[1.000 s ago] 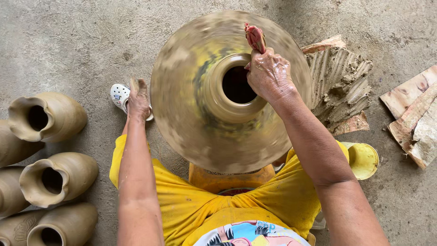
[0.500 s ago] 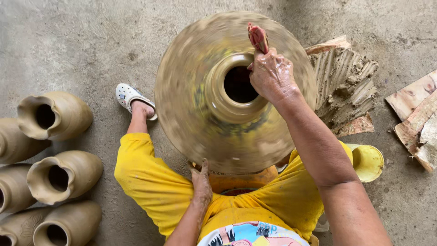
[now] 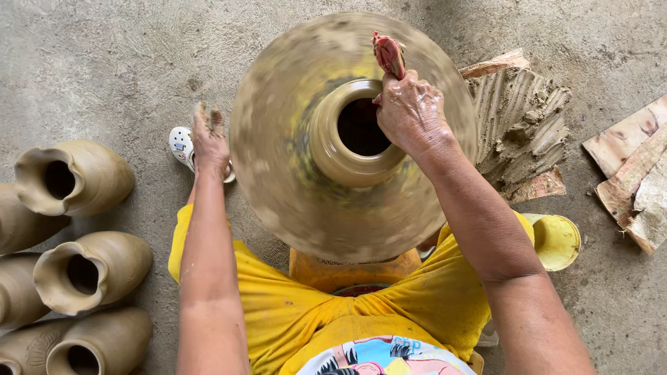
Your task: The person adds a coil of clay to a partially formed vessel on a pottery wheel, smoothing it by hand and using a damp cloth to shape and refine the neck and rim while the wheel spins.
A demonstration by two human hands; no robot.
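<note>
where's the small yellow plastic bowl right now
In the head view the small yellow plastic bowl sits on the concrete floor on the person's right, just outside the right forearm, below the ridged lump of grey clay.

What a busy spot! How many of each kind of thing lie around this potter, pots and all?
Finished pots lying at left, some cut off by the frame: 6
Spinning pot: 1
Red cloth in the right hand: 1
Clay lump: 1
Yellow bowl: 1
White shoe: 1
Total: 11
</note>
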